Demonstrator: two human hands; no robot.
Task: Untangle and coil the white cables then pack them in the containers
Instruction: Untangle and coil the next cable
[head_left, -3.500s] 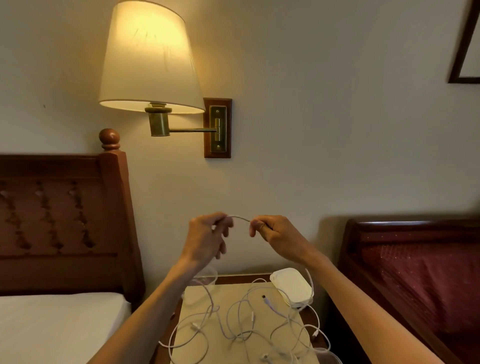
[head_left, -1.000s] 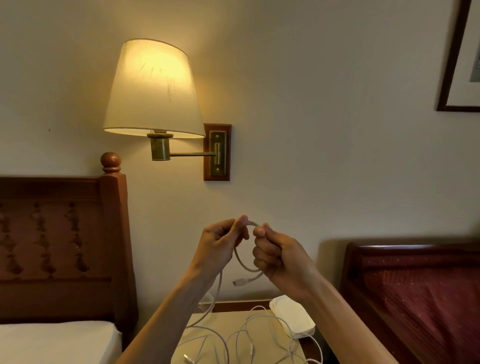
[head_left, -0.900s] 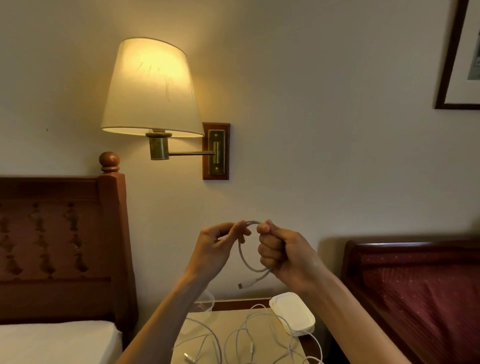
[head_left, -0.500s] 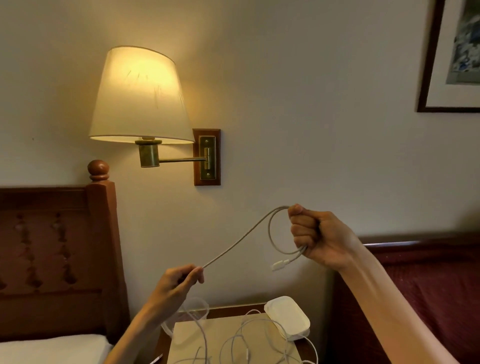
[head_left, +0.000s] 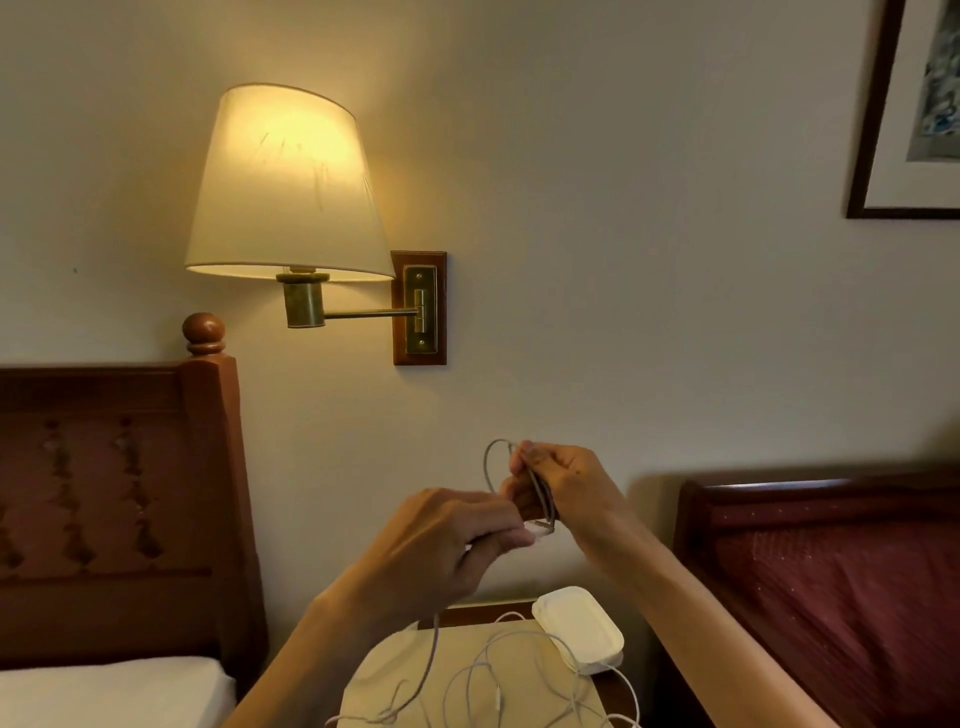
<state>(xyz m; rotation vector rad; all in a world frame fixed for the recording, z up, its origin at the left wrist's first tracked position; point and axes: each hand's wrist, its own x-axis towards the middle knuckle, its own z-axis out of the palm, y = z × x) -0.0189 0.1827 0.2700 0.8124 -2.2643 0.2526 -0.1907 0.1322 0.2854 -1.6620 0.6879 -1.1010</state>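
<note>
Right hand (head_left: 561, 488) grips small coil of thin white cable (head_left: 540, 493), fingers curled. Left hand (head_left: 447, 545) pinches the trailing strand; loose end drops to surface (head_left: 374, 670).

Bedroom: headboards (head_left: 119, 499), wall lamp (head_left: 291, 187).

Loose white cables (head_left: 483, 686) cut off by the bottom edge.

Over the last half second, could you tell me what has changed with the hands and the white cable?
The left hand, which was low and stretched out to the left, has risen to meet the right hand, adding another loop of thin white cable to the coil it grips. The white lidded plastic container and the loose cables on the table stayed put.
</note>
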